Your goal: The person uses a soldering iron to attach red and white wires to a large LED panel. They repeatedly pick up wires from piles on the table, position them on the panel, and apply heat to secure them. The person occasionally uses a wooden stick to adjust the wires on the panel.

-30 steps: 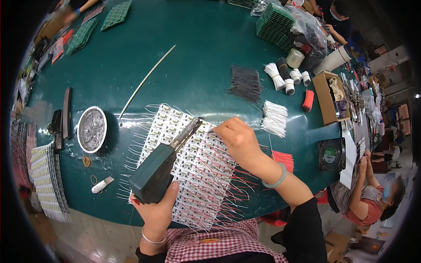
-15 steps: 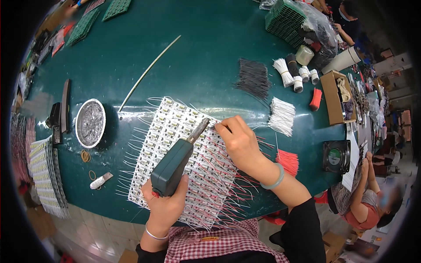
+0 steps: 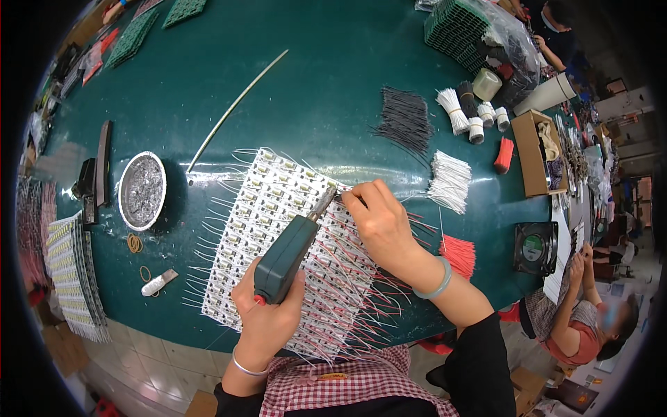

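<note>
My left hand is wrapped round the handle of a dark green soldering gun. Its metal tip points up and to the right, down at the upper right part of a white panel of small circuit boards. Beside that tip, my right hand is closed in a pinch over the panel's edge, on what looks like a thin wire; most of it is hidden by the fingers. Thin white wires stick out along the panel's left side, and red and white ones cover its lower right.
Right of the panel lie piles of black wires, white wires and red wires. A small fan and a cardboard box stand farther right. At left are a white-rimmed bowl and more panels. A co-worker sits at right.
The soldering gun and my left hand have shifted slightly up and to the right. My right hand stays pinched near the tip, almost unmoved.
</note>
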A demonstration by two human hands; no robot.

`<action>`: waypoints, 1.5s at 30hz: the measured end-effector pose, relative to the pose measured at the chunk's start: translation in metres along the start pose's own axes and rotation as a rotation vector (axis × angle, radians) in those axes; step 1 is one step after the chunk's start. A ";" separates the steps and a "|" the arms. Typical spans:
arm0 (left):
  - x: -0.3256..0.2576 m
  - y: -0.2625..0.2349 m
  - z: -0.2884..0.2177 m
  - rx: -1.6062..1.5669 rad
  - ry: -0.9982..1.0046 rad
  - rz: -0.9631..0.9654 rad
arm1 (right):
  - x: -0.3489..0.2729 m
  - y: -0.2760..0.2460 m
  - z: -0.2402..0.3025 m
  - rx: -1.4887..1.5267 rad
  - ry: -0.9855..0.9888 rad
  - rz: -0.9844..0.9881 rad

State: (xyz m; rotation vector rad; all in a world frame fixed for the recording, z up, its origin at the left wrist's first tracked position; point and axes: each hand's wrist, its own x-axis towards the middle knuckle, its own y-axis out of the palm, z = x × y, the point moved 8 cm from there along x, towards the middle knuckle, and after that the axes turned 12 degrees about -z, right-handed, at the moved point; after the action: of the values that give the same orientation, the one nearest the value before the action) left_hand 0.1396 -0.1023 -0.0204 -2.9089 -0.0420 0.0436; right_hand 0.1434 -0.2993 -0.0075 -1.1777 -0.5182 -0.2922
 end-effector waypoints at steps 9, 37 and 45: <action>0.000 0.001 0.000 0.019 0.013 0.005 | 0.000 0.000 0.000 0.000 0.000 0.008; 0.000 0.002 -0.003 0.029 0.025 0.011 | -0.001 0.001 0.003 -0.018 0.006 -0.002; -0.001 -0.007 -0.010 -0.051 0.073 -0.030 | 0.000 0.001 0.005 -0.045 -0.052 -0.005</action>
State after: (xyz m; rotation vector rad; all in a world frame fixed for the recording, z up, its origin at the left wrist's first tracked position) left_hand 0.1383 -0.0979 -0.0093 -2.9579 -0.0748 -0.0693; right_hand 0.1425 -0.2945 -0.0065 -1.2301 -0.5628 -0.2789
